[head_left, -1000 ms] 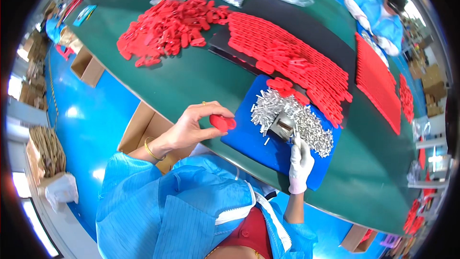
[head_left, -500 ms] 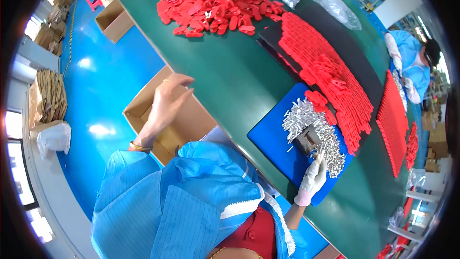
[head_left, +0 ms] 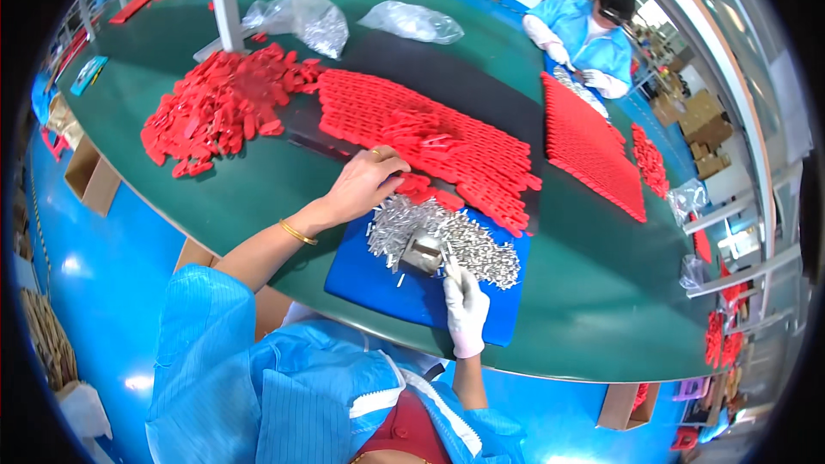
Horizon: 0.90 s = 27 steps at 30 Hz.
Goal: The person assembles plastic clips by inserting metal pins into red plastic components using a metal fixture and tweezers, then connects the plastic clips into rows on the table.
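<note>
Red parts (head_left: 418, 185) now under left hand (head_left: 365, 185); earlier over box.

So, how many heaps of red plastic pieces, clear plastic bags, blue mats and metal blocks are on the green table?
Loose heaps of red plastic pieces: 1
Laid-out sheets of red pieces: 2
Clear plastic bags: 2
Blue mat: 1
Metal block: 1
Total: 7

Clear plastic bags (head_left: 411, 21) at table's far edge, brown cardboard boxes (head_left: 88, 182) w/ open tops beside table, left.
</note>
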Tool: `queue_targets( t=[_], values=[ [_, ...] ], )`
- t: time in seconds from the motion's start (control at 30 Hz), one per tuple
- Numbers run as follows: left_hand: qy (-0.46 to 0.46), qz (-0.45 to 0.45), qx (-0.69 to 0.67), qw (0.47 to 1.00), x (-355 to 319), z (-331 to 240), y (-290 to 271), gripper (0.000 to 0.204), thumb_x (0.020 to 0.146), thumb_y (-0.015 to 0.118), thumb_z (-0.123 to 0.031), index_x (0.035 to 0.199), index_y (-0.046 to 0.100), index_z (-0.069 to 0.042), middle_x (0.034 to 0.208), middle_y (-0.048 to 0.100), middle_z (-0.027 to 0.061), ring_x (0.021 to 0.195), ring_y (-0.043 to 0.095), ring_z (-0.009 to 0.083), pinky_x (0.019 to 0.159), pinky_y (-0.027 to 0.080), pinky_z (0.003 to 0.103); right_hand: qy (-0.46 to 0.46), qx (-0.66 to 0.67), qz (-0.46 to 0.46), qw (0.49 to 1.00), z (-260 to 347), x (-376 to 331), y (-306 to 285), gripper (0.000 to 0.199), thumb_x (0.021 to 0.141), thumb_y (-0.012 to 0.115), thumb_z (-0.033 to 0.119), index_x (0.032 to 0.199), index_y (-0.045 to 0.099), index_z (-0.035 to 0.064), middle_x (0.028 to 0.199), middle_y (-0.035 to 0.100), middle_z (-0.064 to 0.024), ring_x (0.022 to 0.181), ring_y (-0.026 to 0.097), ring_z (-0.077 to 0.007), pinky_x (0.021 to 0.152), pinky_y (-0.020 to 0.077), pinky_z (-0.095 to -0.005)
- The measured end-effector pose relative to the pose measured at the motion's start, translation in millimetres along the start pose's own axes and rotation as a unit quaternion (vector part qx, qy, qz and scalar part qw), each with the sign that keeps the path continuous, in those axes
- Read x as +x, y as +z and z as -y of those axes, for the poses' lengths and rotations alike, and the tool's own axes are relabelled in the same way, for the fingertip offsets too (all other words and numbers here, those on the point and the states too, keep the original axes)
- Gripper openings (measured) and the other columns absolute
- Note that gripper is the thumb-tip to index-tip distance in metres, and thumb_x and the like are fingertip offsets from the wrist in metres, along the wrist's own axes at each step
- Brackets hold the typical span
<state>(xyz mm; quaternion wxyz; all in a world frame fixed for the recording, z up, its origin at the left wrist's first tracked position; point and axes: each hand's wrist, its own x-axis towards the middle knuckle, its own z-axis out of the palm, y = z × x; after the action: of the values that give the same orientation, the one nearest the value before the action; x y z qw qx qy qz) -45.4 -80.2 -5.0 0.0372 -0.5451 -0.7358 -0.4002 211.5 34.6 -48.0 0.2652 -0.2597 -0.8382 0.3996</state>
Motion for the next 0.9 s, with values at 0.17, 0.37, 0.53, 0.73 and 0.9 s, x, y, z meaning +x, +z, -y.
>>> queue_targets(
  t=[0.17, 0.37, 0.53, 0.73, 0.9],
  values=[
    [0.045, -0.068, 0.093, 0.992, 16, 8, 12, 0.018, 0.078, 0.061, -0.006, 0.096, 0.061, -0.005, 0.098, 0.059, 0.0078, 0.090, 0.056, 0.0275, 0.081, 0.044, 0.036, 0.049, 0.038, 0.046, 0.997, 5, 0, -4, 0.032, 0.088, 0.061, 0.018, 0.114, 0.061, -0.0006, 0.082, 0.065, -0.0057, 0.062, 0.052, -0.0129, 0.059, 0.0425, -0.0241],
    [0.056, -0.001, 0.119, 0.991, 9, 8, 23, 0.019, 0.077, 0.062, -0.007, 0.097, 0.061, -0.007, 0.097, 0.059, 0.0066, 0.092, 0.056, 0.0252, 0.084, 0.043, 0.035, 0.056, 0.047, 0.046, 0.996, 4, 4, -4, 0.033, 0.087, 0.062, 0.019, 0.114, 0.060, -0.0010, 0.083, 0.066, -0.0067, 0.063, 0.054, -0.0140, 0.060, 0.0431, -0.0248],
    [0.064, 0.014, 0.153, 0.986, 9, 11, 26, 0.021, 0.077, 0.063, -0.009, 0.098, 0.061, -0.008, 0.097, 0.059, 0.0061, 0.092, 0.056, 0.0251, 0.084, 0.042, 0.035, 0.040, 0.045, 0.039, 0.997, 1, 2, -3, 0.034, 0.087, 0.062, 0.022, 0.114, 0.060, 0.0003, 0.083, 0.066, -0.0076, 0.064, 0.056, -0.0163, 0.060, 0.0443, -0.0261],
    [0.093, 0.019, 0.147, 0.985, 20, -4, 34, 0.024, 0.076, 0.065, -0.009, 0.099, 0.060, -0.008, 0.094, 0.060, 0.0059, 0.092, 0.056, 0.0253, 0.084, 0.041, 0.036, 0.029, 0.037, 0.034, 0.998, 0, 1, -3, 0.036, 0.087, 0.063, 0.028, 0.113, 0.060, 0.0032, 0.086, 0.069, -0.0103, 0.065, 0.063, -0.0230, 0.060, 0.0477, -0.0294],
    [0.115, 0.065, 0.159, 0.978, 39, -23, 53, 0.024, 0.074, 0.066, -0.008, 0.097, 0.059, -0.008, 0.092, 0.060, 0.0062, 0.093, 0.056, 0.0245, 0.085, 0.041, 0.037, 0.026, 0.036, 0.031, 0.999, 1, 3, -4, 0.036, 0.087, 0.063, 0.028, 0.113, 0.060, 0.0028, 0.085, 0.069, -0.0104, 0.065, 0.063, -0.0232, 0.060, 0.0475, -0.0293]
  ],
)
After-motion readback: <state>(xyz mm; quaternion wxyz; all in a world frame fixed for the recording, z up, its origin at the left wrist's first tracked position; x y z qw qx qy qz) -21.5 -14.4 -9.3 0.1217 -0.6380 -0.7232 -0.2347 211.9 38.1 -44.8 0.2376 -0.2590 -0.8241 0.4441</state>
